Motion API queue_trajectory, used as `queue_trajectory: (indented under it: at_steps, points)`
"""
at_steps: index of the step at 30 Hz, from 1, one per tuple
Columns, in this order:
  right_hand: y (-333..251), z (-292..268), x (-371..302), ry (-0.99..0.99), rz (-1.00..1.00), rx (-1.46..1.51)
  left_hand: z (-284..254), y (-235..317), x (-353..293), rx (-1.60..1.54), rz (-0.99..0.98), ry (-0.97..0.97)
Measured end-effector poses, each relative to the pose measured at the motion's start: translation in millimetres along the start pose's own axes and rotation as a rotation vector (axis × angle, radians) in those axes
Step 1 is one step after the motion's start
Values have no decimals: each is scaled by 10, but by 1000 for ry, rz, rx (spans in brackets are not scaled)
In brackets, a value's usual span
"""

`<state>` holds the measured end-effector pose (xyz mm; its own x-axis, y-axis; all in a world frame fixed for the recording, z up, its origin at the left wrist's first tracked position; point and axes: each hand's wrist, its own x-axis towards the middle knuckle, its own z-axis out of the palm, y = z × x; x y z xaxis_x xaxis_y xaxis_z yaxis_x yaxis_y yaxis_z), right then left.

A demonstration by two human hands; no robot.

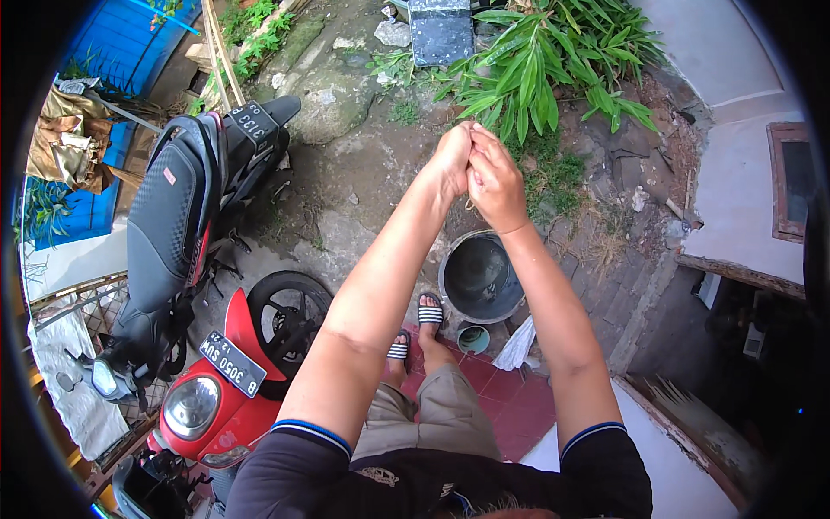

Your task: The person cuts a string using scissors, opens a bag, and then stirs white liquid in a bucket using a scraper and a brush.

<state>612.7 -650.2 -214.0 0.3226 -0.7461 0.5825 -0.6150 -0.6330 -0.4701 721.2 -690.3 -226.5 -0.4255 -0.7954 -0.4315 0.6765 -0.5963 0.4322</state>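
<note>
Both my arms reach out ahead, and the hands meet in the upper middle. My left hand (pixel 451 157) is closed, its fingertips pressed against the other hand. My right hand (pixel 497 183) has its fingers curled and closed over the left one's fingers. What lies between them, if anything, is hidden; a small pale bit shows below the right hand, too small to name. Below the hands, a round black tub (pixel 480 277) stands on the ground, partly covered by my right forearm. Beside it are a small greenish container (pixel 473 339) and a white cloth (pixel 517 346).
A black motorcycle (pixel 169 216) and a red scooter (pixel 207 406) stand at the left. Leafy plants (pixel 545 73) and a dark flat panel (pixel 441 33) are at the far side. A white wall (pixel 743 173) runs along the right. Red tiles (pixel 519 402) lie around my striped sandals (pixel 430 313).
</note>
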Motion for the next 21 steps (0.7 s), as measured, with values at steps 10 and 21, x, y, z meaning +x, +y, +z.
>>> queue_trajectory:
  at_steps: [10, 21]
  points:
    - [76, 17, -32, -106, 222, -400, 337, -423, -229, 1160, 641, 484]
    - [-13, -160, -223, -349, 172, -385, 513, -251, -285, 1155, 187, 500]
